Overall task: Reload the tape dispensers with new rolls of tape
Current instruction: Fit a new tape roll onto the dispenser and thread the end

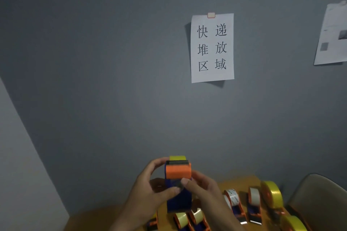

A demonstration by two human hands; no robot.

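Dispenser held up in both hands

The left hand (150,185) and right hand (202,187) both grip a blue-and-orange tape dispenser (178,184) above the wooden desk (238,180), a yellow tape roll (177,157) showing at its top. More loaded dispensers (253,204) lie on the desk.

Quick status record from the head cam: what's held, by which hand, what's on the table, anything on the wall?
held: blue and orange tape dispenser carrying a yellow roll, raised above the table
left hand: grips dispenser's left side
right hand: grips its right side, thumb on front
table: several more dispensers with clear or yellow rolls, e.g. yellow one
wall: paper sign
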